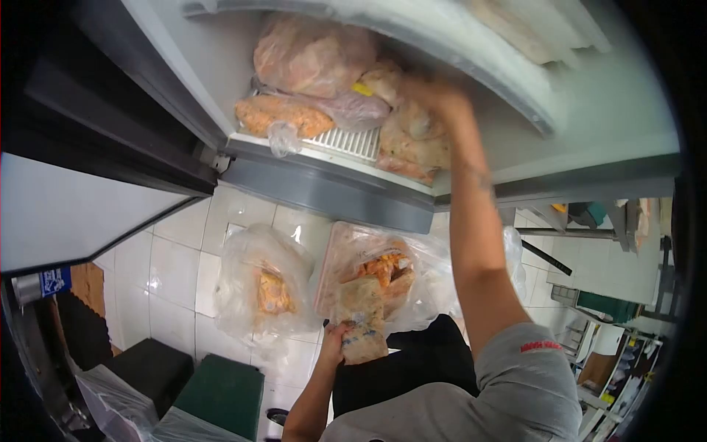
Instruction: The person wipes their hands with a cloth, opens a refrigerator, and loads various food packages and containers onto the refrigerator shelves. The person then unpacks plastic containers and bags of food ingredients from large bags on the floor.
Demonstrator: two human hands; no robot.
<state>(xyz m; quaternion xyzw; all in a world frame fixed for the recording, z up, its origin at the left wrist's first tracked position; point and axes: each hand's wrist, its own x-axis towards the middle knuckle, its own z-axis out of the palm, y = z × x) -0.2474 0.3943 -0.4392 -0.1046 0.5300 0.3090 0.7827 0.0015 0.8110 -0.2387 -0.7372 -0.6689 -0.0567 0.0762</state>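
Closest, the left hand (337, 342) is closed on the lower left edge of a flat packet (362, 313), held by the person's lap, its upper end in front of some red-orange meat (387, 265) in loose plastic (touching or apart, I cannot tell). The packet looks fairly light and stiff, as if frozen, and its film is likely slick, so a full pinch across one edge should suit it; a hard knock might split the plastic. Left of the meat, on the white tiles (173, 272), a clear bag (236, 269) of yellow-orange food would probably sag if lifted by its loose top. Farther off, the right hand (434, 96) reaches into the freezer (324, 184) among lumpy packs (317, 55); it is blurred, so I cannot tell whether it grips anything. Those packs seem heavier, best cupped from below. As for writing, the sleeve's (515, 383) red print, the packet's blue marks and the freezer's yellow tag (361, 88) are unreadable.
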